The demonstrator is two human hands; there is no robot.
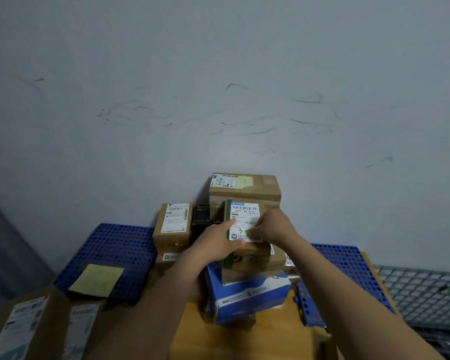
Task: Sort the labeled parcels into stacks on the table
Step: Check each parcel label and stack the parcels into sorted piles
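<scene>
A small brown parcel [244, 211] with a white label marked "3" lies on top of a stack in the middle. My left hand [218, 242] holds its left side, thumb across the label. My right hand [273, 226] grips its right side, fingers curled on the label. Under it sit another brown box [257, 261] and a blue-and-white box [250, 297]. Behind stands a taller brown parcel [244, 187]. To the left are a labeled brown parcel [173, 224] and a black box [200, 219].
Blue perforated mats lie left [115, 250] and right [348, 271] on the wooden table [244, 339]. A yellow pad [96, 280] rests on the left mat. Labeled cartons [37, 331] stand at bottom left. A wire rack [426, 289] is at right; a grey wall lies behind.
</scene>
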